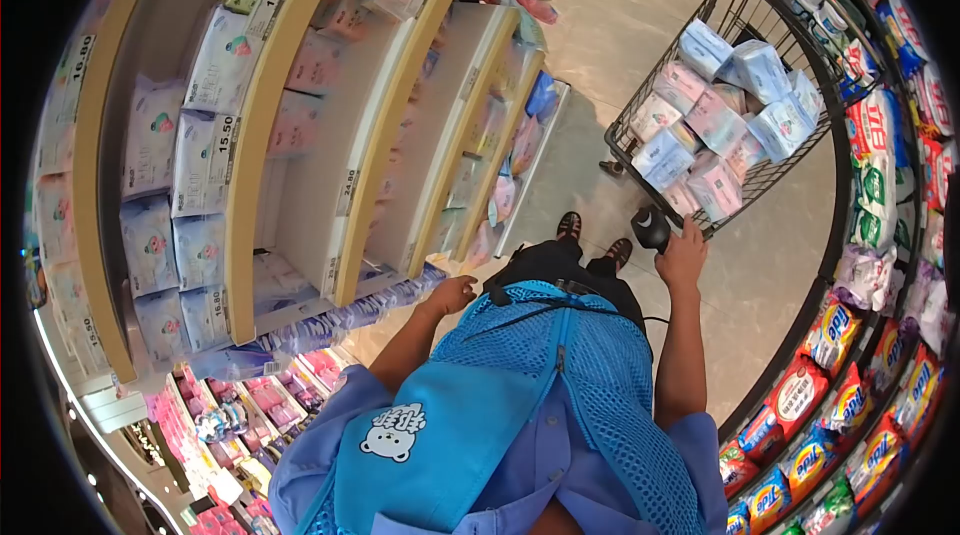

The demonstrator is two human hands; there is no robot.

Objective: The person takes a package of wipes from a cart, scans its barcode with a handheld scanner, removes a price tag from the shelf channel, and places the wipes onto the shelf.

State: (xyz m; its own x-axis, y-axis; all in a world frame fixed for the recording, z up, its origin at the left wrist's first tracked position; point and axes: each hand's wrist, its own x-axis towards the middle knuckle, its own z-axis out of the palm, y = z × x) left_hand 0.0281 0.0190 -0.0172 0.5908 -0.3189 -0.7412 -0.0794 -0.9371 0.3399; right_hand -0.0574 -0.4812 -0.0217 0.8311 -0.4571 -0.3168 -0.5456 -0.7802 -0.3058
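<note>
My right hand (683, 253) is at the near edge of a black wire shopping cart (618, 127). Its fingers close around a black object with a rounded head (650, 229); I cannot make out its kind. Piled in the cart are several soft packs of tissue-like goods, such as a blue pack (760, 70) and a pink pack (714, 119). My left hand (455, 294) hangs beside the shelf unit, fingers loosely apart with nothing in them. A strip of purple-and-white packages (350, 313) is close to it.
On the left, a tall shelf unit (375, 145) carries price labels and similar packs (206, 160). A curved shelf along the right holds detergent bags (835, 330). Pink goods (235, 415) hang at lower left. The tiled floor (575, 10) runs between the shelves.
</note>
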